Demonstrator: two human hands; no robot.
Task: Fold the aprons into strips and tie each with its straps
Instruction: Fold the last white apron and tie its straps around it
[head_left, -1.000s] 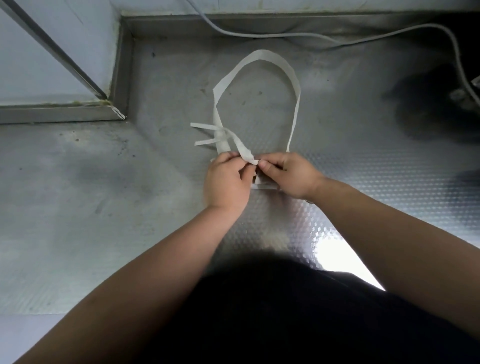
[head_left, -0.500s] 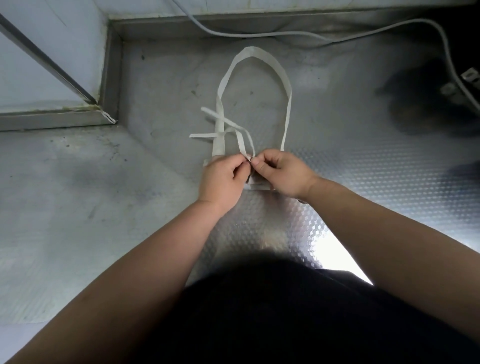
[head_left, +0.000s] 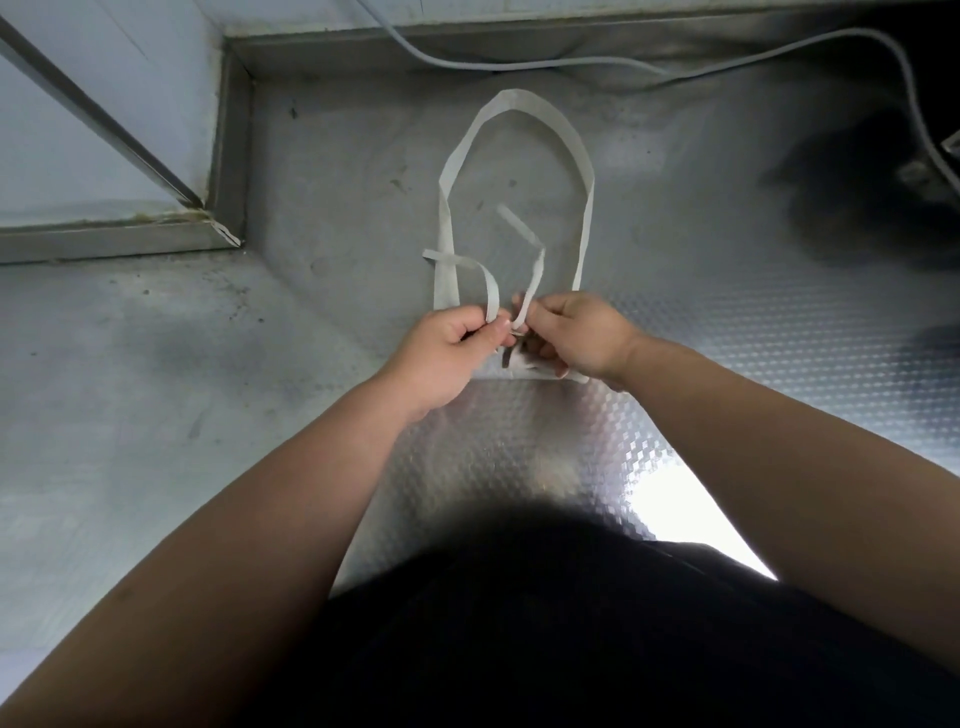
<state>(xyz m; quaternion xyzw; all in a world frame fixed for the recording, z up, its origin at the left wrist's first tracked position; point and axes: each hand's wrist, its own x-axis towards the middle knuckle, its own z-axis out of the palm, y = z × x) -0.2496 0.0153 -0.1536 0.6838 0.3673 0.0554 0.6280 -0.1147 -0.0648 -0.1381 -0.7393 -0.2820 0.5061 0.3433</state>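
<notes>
Fingertips (head_left: 496, 335) of your left hand (head_left: 447, 348) and right hand (head_left: 576, 338) pinch the straps (head_left: 535, 270), one end now flipped inside the neck loop (head_left: 519, 98), so the knot's forming!

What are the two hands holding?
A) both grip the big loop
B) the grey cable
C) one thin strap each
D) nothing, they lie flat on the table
C: the left hand pinches the left strap and the right hand pinches the right strap, with the fingertips close together.
</notes>
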